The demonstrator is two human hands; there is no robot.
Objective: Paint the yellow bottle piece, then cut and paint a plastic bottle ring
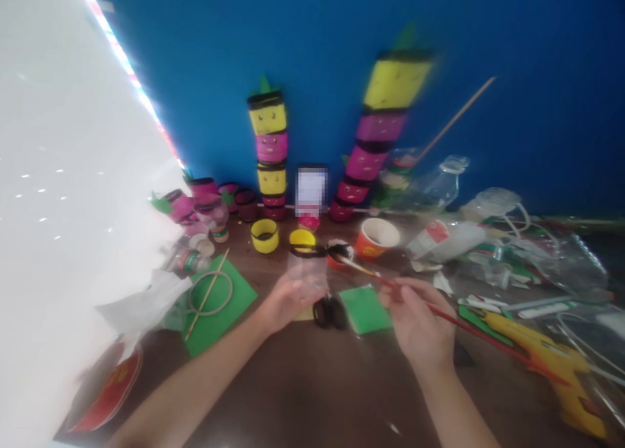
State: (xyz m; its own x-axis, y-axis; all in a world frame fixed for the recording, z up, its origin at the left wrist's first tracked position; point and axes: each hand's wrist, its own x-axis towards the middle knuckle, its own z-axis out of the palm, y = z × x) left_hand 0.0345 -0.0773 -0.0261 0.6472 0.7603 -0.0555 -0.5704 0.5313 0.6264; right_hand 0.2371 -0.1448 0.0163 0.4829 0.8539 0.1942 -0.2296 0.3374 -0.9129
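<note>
My left hand is closed round a clear plastic cup with a black band along its top rim. My right hand grips a long red paintbrush, its tip over a small cup of black paint just right of the clear cup. Behind the clear cup stands a yellow cup, and to the left is a yellow ring-shaped cup with a black rim. Below the clear cup lie dark scissor handles, beside a green square.
Two stacked yellow and pink towers lean on the blue wall. An orange paper cup, plastic bottles and a yellow glue gun are at the right. Green paper and a red bowl lie left.
</note>
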